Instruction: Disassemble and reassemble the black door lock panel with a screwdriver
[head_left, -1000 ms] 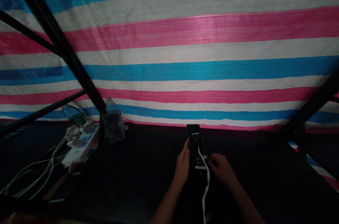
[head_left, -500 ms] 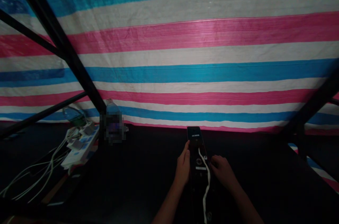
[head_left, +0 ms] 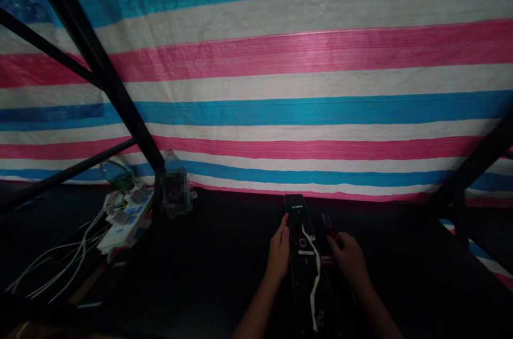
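Since the earlier frame, the right hand has drawn away from the dark panel, and a tool with a red and purplish handle now shows at its fingertips. Taking the panel as the dial's centre, I see pale cables toward nine o'clock, running up to a white power strip. Two bottles stand around ten o'clock: a clear, green-tinted one behind the strip, and another blurred low down. At nine, the left hand lies against the panel's edge, fingers close together; whether it grips underneath, I can't tell. The panel lies lengthwise on the black table, a white cord trailing along it toward six. At three, the right hand is curled, pinching the tool, which points toward one.
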Demonstrator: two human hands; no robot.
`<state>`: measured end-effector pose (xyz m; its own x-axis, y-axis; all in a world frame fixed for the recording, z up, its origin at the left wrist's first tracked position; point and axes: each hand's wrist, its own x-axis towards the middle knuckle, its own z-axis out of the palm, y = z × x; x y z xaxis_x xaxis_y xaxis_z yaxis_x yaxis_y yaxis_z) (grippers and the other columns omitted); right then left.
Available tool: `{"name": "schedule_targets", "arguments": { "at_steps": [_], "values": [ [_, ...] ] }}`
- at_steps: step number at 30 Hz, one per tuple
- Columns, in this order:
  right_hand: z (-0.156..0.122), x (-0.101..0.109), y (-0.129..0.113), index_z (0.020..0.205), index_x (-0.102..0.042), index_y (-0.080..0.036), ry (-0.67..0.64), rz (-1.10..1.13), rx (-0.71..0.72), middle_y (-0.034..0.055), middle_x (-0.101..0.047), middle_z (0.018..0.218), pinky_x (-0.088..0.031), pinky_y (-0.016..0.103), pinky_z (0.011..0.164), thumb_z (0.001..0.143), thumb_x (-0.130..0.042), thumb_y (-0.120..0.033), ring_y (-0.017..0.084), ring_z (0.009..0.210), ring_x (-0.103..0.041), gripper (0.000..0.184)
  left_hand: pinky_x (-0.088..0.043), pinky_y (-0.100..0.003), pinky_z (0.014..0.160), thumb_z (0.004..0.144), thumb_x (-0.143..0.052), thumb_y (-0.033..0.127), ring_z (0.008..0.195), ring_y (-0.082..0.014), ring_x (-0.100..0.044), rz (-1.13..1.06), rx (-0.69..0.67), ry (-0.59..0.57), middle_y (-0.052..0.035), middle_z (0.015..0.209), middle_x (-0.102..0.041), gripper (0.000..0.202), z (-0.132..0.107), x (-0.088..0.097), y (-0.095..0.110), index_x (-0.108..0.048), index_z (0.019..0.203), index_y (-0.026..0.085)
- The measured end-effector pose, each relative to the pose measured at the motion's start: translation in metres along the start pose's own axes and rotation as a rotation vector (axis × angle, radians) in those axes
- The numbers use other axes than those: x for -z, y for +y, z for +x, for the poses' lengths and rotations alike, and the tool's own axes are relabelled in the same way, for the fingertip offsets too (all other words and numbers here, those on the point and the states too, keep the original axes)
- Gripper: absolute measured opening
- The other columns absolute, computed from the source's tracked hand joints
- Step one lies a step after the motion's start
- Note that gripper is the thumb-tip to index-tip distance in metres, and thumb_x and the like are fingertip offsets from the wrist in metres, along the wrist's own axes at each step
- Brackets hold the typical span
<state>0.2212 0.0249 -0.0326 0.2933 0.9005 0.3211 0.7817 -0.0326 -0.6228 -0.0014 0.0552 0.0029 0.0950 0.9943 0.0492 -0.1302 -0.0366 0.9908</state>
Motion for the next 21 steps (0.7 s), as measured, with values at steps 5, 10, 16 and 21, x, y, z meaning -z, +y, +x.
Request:
{"name": "schedule_targets", "arguments": {
  "at_steps": [5,10,16,21],
  "values": [
    [-0.001,0.003,-0.004,0.064,-0.053,-0.024,-0.06,0.049,0.028,0.0046,-0.061,0.07,-0.039,0.033,0.069,0.093,-0.047,-0.053,0.022,0.071,-0.057,0.041,-0.027,-0.044,0.124,0.097,-0.051,0.051,0.146,-0.028,-0.041,0.028,0.025,0.007,-0.011,0.153,-0.051,0.06,-0.001,0.002,0.004,-0.054,0.145,0.015],
    [0.0,0.005,-0.007,0.064,-0.054,-0.024,-0.105,0.072,0.055,0.0044,-0.061,0.071,-0.038,0.033,0.069,0.093,-0.048,-0.052,0.022,0.071,-0.059,0.041,-0.025,-0.042,0.125,0.096,-0.052,0.053,0.148,-0.0275,-0.038,0.029,0.024,-0.001,-0.0103,0.154,-0.048,0.062,-0.004,0.002,0.006,-0.053,0.145,0.015],
    [0.0,0.006,-0.006,0.063,-0.053,-0.024,-0.124,0.07,0.066,0.0046,-0.061,0.07,-0.039,0.033,0.068,0.094,-0.048,-0.051,0.022,0.071,-0.059,0.042,-0.023,-0.042,0.125,0.096,-0.052,0.053,0.148,-0.0268,-0.036,0.024,0.035,-0.005,-0.0098,0.156,-0.046,0.063,-0.003,0.003,0.004,-0.053,0.146,0.016],
    [-0.001,0.005,-0.01,0.064,-0.055,-0.023,-0.145,0.068,0.101,0.0039,-0.06,0.07,-0.039,0.032,0.067,0.094,-0.049,-0.049,0.021,0.071,-0.058,0.04,-0.025,-0.046,0.125,0.094,-0.055,0.054,0.148,-0.0291,-0.037,0.013,0.046,-0.047,-0.0096,0.157,-0.042,0.066,-0.003,0.006,0.005,-0.048,0.149,0.018]
  ]
}}
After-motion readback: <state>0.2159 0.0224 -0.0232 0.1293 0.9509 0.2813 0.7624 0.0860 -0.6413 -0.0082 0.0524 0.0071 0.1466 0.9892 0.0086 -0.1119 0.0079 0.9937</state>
